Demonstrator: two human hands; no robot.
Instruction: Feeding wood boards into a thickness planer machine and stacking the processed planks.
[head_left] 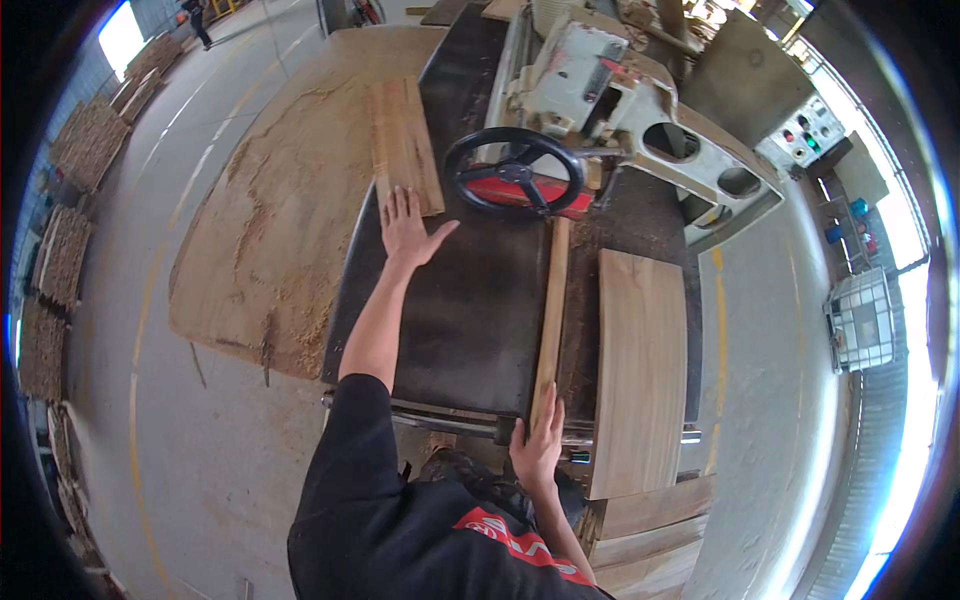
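The left hand (pixel 405 228), fingers spread flat, presses on the near end of a short board (pixel 404 145) lying on the dark machine table (pixel 470 300). The right hand (pixel 540 445) curls around the near end of a narrow wooden strip (pixel 552 305) that runs up toward the black handwheel (pixel 513 172). This looks like stock being fed along the table; the next move calls for steady, straight pressure on both pieces. No container holds anything nearby; a wide plank (pixel 640 370) lies beside the strip, and sawdust covers the floor (pixel 270 220).
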